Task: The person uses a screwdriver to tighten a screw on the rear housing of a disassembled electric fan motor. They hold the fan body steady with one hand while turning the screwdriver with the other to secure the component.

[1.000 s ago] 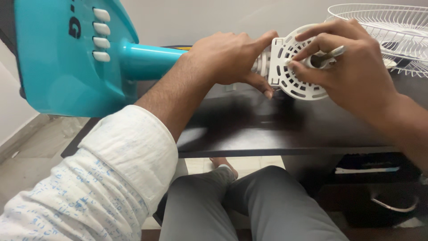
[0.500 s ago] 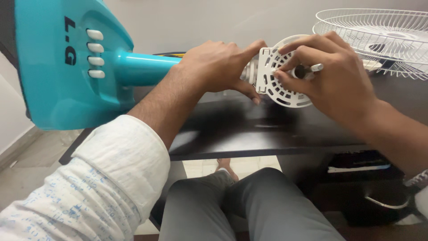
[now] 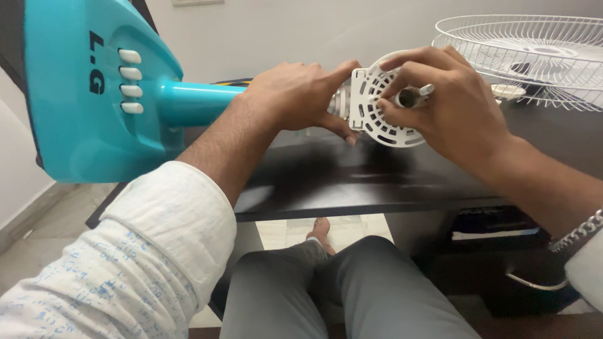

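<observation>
Dark table [image 3: 377,188] fills the middle, a wire fan guard [image 3: 534,56] at two o'clock. Left hand [image 3: 295,94] grips the teal fan's neck [image 3: 195,100]; right hand [image 3: 452,107] pinches a small tool [image 3: 416,95] against the white vented motor cover [image 3: 377,119], apparently working a fastener; steady alignment seems needed next

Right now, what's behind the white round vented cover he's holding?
Behind the white vented cover, a short pale neck section shows, joining the teal fan pole. The left hand covers the rest; the right hand hides the front.
</observation>
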